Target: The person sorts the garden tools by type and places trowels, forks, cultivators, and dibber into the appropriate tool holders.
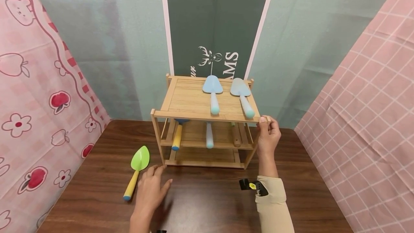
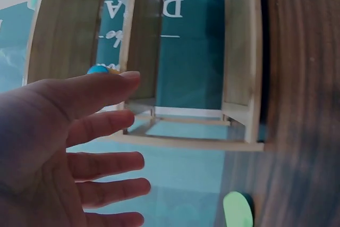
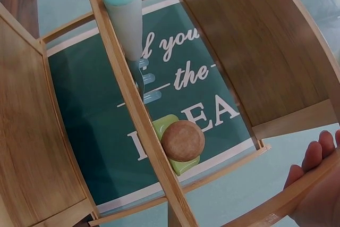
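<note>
A three-tier wooden rack stands on the table. My right hand grips its upper right front corner; in the right wrist view the fingers curl behind the side rail. My left hand, fingers spread and holding nothing, is by the rack's lower left front corner. Left of that hand lies a green trowel with a yellow handle. Two pale blue trowels, one on the left and one on the right, lie on the top tier, handles forward.
The middle tier holds a yellow-handled tool, a white-handled tool with blue prongs, and a brown-handled tool with a green head. Behind the rack hangs a green curtain; pink cloths flank the table left and right.
</note>
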Demonstrator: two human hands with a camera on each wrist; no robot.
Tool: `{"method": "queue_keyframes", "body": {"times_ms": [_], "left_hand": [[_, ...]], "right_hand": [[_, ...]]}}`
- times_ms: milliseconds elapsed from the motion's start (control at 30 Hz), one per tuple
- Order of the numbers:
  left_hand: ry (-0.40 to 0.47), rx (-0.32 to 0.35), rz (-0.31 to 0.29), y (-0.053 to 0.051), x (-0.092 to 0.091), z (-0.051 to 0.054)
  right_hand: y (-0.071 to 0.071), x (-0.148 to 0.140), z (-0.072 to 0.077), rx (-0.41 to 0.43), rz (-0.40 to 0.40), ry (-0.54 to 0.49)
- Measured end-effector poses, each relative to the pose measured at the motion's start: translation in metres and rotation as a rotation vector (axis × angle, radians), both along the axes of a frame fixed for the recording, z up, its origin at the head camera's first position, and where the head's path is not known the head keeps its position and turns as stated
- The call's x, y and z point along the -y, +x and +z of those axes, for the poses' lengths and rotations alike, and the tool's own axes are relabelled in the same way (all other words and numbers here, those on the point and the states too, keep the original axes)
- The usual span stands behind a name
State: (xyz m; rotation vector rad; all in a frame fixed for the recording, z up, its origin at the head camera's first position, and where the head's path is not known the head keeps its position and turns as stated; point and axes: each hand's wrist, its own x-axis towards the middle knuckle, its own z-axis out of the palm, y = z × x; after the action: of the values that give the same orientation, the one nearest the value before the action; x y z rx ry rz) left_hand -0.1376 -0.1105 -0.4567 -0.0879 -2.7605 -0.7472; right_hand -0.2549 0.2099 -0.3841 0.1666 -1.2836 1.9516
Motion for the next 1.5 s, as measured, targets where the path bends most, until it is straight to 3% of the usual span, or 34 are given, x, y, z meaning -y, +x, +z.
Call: {"method": "queue_keyframes", "body": {"times_ms": [733,1067,1300,1500], "left_hand": [[-0.016,-0.128,0.077,0.009,0.029,-0.023],[-0.002,-0.071,0.134,0.014,0.04,-0.031],[-0.002,-0.046,0.16,0.017,0.049,-0.039],[0.015,0.001,0.176,0.018,0.055,-0.044]], "right_hand": [[-0.003,-0.002,-0.005,-0.025,0.019,-0.003],[-0.001,-0.001,-0.006,-0.01,0.016,0.005],[0.008,0.006,0.005,-0.016,0.013,0.012],[0.001,0.001,-0.001,-0.017,0.015,0.012]]}}
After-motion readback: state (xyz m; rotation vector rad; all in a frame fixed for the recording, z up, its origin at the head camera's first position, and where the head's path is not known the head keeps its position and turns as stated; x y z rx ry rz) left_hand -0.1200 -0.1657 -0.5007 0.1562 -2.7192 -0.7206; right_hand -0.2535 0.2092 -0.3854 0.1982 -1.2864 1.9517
